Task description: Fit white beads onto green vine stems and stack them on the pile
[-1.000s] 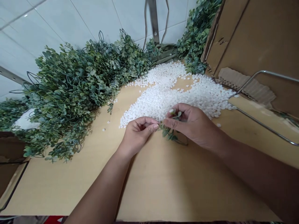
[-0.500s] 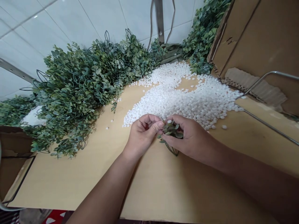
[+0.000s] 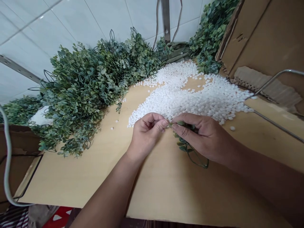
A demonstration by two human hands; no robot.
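Near the middle of the head view, my right hand is closed on a small green leafy sprig, whose looped stem hangs below the fingers. My left hand pinches at the sprig's tip, thumb and forefinger together; whatever lies between them is too small to make out. The fingertips of both hands almost touch. Just beyond them spreads a heap of small white pieces on the tan board.
A large pile of green leafy sprigs lies at the back left. More greenery stands at the back right beside a cardboard box. A bent metal rod crosses the right side. A pale tube curves at the far left.
My right hand has shifted slightly right and turned the sprig, so its looped stem now hangs further right. My left hand stays in a pinch. The whole view has moved a little.
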